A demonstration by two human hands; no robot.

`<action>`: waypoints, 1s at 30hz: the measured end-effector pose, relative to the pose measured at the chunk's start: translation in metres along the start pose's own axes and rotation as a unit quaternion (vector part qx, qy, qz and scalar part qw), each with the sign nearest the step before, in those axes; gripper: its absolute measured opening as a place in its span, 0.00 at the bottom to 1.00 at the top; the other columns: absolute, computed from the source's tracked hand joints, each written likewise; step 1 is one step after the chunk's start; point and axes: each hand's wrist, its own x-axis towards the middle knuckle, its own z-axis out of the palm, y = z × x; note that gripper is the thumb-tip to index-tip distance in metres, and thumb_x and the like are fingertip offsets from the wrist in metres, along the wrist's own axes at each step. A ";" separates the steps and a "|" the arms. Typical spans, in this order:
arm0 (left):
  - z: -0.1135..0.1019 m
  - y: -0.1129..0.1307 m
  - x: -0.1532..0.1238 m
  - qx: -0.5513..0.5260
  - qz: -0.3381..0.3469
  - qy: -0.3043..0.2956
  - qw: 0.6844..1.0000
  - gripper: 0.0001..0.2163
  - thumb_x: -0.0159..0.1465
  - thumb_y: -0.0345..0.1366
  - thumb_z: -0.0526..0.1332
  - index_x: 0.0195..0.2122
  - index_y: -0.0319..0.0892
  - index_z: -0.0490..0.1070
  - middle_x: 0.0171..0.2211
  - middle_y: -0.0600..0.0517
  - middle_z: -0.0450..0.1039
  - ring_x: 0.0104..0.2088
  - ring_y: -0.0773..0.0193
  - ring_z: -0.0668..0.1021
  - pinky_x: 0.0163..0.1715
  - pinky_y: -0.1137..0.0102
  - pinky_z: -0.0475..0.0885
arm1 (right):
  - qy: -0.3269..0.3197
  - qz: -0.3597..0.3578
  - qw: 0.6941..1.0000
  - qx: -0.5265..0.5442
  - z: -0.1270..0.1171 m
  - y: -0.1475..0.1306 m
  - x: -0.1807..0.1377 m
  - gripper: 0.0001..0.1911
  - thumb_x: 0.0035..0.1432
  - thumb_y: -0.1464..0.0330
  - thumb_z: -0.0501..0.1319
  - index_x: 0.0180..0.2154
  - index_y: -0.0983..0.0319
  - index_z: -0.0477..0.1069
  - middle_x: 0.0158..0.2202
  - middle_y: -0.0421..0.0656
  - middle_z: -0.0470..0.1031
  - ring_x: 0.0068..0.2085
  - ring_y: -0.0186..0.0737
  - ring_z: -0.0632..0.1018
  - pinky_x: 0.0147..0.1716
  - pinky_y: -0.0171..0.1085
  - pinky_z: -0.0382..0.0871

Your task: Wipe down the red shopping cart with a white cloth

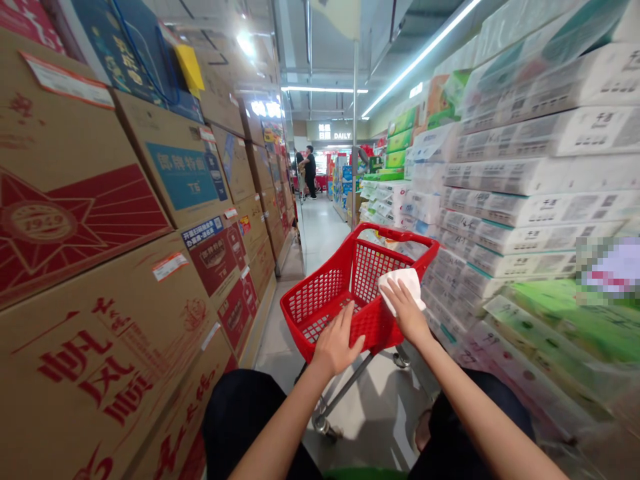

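Observation:
A red shopping cart (pixel 313 290) with perforated basket walls stands in front of my knees, its basket tilted toward the left. My right hand (pixel 405 307) lies over a white cloth (pixel 407 279), pressing it against the cart's near right side by the rim. The fingers are stretched across the cloth. My left hand (pixel 340 340) rests at the near wall of the basket, fingers extended and thumb apart, with nothing in it. The inside of the basket shows its red grid floor, and the cart's grey legs and wheels (pixel 327 427) show below.
Stacked cardboard boxes (pixel 75 347) wall the left side. Plastic-wrapped white packs (pixel 530 180) and green packs (pixel 565 333) rise on the right. A metal pole (pixel 355 133) stands beyond the cart. Farther down the aisle a person (pixel 310 173) stands on the pale floor.

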 end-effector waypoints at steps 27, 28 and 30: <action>-0.012 -0.054 -0.009 0.185 0.051 -0.107 0.976 0.41 0.54 0.71 0.57 0.64 0.53 0.63 0.47 0.45 0.79 0.44 0.50 0.80 0.47 0.59 0.70 | -0.032 -0.044 0.996 0.070 -0.001 -0.049 -0.034 0.53 0.42 0.88 0.46 0.70 0.54 0.48 0.72 0.42 0.49 0.72 0.41 0.41 0.68 0.53 0.53; -0.012 -0.050 -0.005 0.194 0.044 -0.116 0.973 0.41 0.54 0.71 0.56 0.64 0.54 0.63 0.46 0.45 0.79 0.43 0.49 0.81 0.46 0.59 0.71 | -0.040 -0.045 0.995 0.075 -0.004 -0.058 -0.038 0.55 0.41 0.88 0.46 0.70 0.53 0.47 0.72 0.42 0.48 0.72 0.41 0.41 0.68 0.53 0.52; -0.011 -0.043 0.003 0.203 0.029 -0.133 0.970 0.42 0.54 0.72 0.54 0.65 0.54 0.62 0.45 0.45 0.80 0.42 0.47 0.81 0.44 0.59 0.71 | -0.056 -0.049 0.994 0.080 -0.008 -0.072 -0.045 0.57 0.38 0.87 0.46 0.70 0.53 0.46 0.73 0.41 0.47 0.72 0.41 0.40 0.68 0.53 0.52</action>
